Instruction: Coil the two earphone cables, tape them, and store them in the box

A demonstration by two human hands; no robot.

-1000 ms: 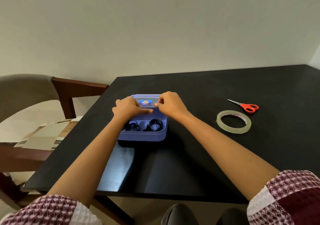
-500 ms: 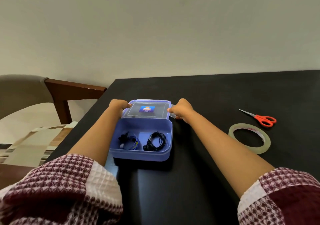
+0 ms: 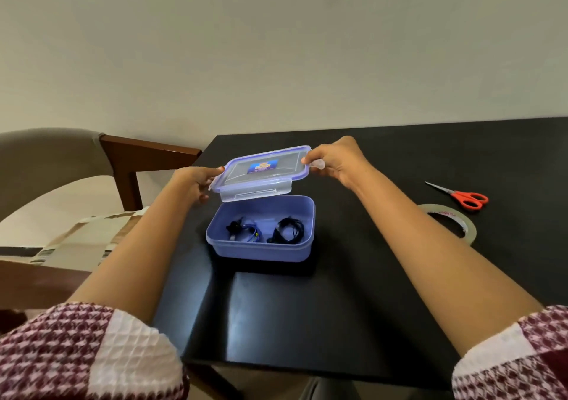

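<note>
Blue rectangular plastic box (image 3: 261,247) sits open just below and nearer than the clear blue-rimmed lid (image 3: 264,170) — left hand (image 3: 192,184) and right hand (image 3: 335,161) pinch its short ends, long axis left-right.

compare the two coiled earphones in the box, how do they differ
The left earphone coil shows blue and a bit of yellow in its cable; the right earphone coil is all black. The left one looks looser, the right a neater ring. Both lie apart on the floor of the open box.
</note>
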